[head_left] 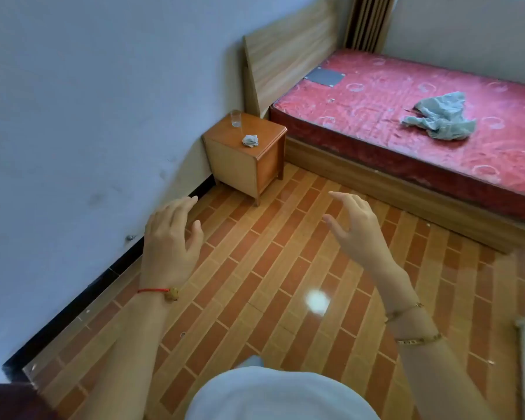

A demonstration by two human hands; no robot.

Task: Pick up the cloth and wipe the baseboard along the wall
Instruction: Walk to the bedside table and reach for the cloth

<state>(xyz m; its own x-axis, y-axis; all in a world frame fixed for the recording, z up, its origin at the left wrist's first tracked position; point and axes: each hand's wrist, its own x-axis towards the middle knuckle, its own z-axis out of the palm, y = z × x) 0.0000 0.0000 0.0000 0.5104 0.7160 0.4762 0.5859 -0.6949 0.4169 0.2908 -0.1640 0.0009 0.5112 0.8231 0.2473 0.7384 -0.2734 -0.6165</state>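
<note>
Two hands in view, both empty. One small crumpled cloth [250, 140] lies on the single wooden nightstand [246, 159], beside one clear glass [235, 119]; a second, larger grey-green cloth [441, 120] lies on the red mattress [406, 116]. One black baseboard [82, 294] runs along the wall [73, 116], hidden behind the nightstand and cut off at lower left; a pale object at the right edge is cropped, possibly furniture. Left hand [172, 241] and right hand [358, 225] hover over the tiled floor [270, 283], fingers spread and relaxed, touching nothing.
</note>
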